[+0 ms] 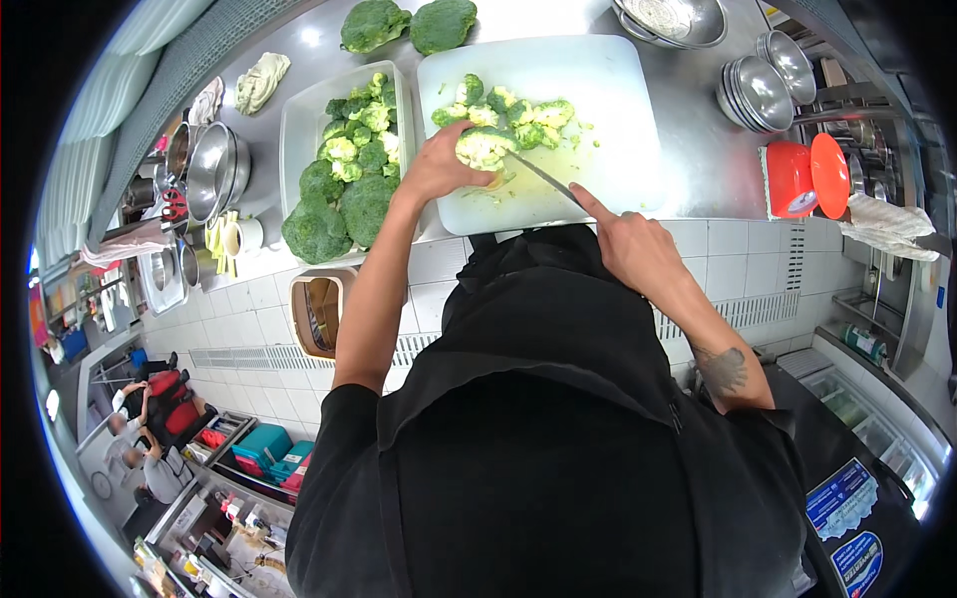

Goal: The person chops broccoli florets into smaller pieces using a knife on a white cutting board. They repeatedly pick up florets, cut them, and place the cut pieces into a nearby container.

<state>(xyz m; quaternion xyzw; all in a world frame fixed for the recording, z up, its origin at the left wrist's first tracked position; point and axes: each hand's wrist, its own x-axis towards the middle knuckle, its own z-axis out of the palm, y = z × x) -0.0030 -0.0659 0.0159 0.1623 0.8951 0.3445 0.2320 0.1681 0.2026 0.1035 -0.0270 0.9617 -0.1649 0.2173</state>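
My left hand [441, 164] grips a broccoli head [486, 149] over the white cutting board [620, 90], its pale cut side showing. In my right hand [635, 243] is a knife [546, 178], the index finger stretched along its spine and the blade's tip touching the broccoli. Cut broccoli florets [538, 119] lie just beyond the head, with small green crumbs around them. To the left stands a translucent plastic tub [299, 119] holding cut florets [366, 127] and several whole heads [370, 209]. The knife's handle is hidden inside my right hand.
Two broccoli heads [442, 26] lie behind the board. A metal colander [677, 21], stacked steel bowls [755, 93] and a red kitchen scale [791, 179] stand right. More bowls [213, 172] and a cloth [262, 82] sit left. A bin [299, 314] stands below the counter edge.
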